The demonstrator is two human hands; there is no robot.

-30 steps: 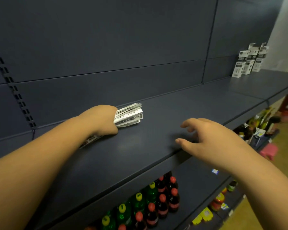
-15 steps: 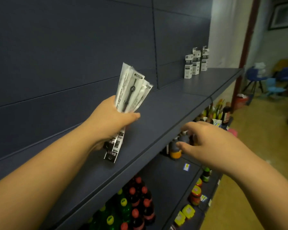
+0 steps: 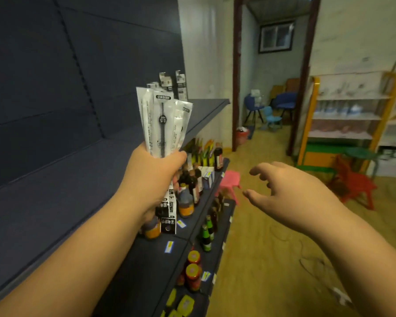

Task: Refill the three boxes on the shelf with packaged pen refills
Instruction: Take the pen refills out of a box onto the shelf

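My left hand (image 3: 150, 177) grips a bundle of packaged pen refills (image 3: 162, 122), clear sleeves with black print, held upright above the front edge of the dark blue shelf (image 3: 55, 179). The three white boxes (image 3: 173, 84) stand at the far end of that shelf, partly hidden behind the bundle. My right hand (image 3: 286, 193) hovers over the aisle to the right, fingers loosely curled, holding nothing.
Lower shelves (image 3: 192, 225) carry bottles and jars with price tags. A pink stool (image 3: 230, 179) stands in the aisle, a red chair (image 3: 354, 184) and a yellow rack (image 3: 348, 115) at the right, blue chairs (image 3: 281, 104) beyond a doorway.
My left hand lifted the bundle off the shelf and raised it upright. The view swung right along the shelf toward the boxes and the aisle. My right hand left the shelf edge.
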